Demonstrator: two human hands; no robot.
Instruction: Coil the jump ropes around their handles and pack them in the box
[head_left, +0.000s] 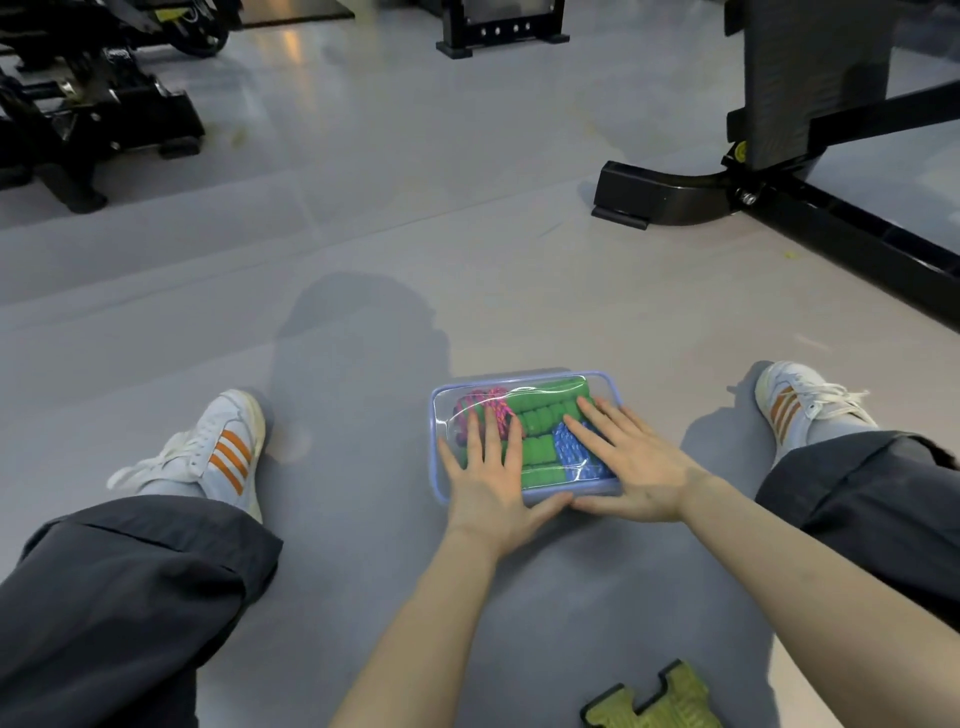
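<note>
Box (435, 457) one, closed; three jump ropes (540, 418) inside; left hand (485, 470), right hand (634, 462): grip wide, pressing flat.

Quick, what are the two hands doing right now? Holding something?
Left hand: open, fingers flat, pressing on the clear box lid.
Right hand: open, flat on the same lid, holding nothing.

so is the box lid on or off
On. The clear lid covers the box, ropes show through it, left hand and right hand press flat on it. Latched: cannot tell.
</note>
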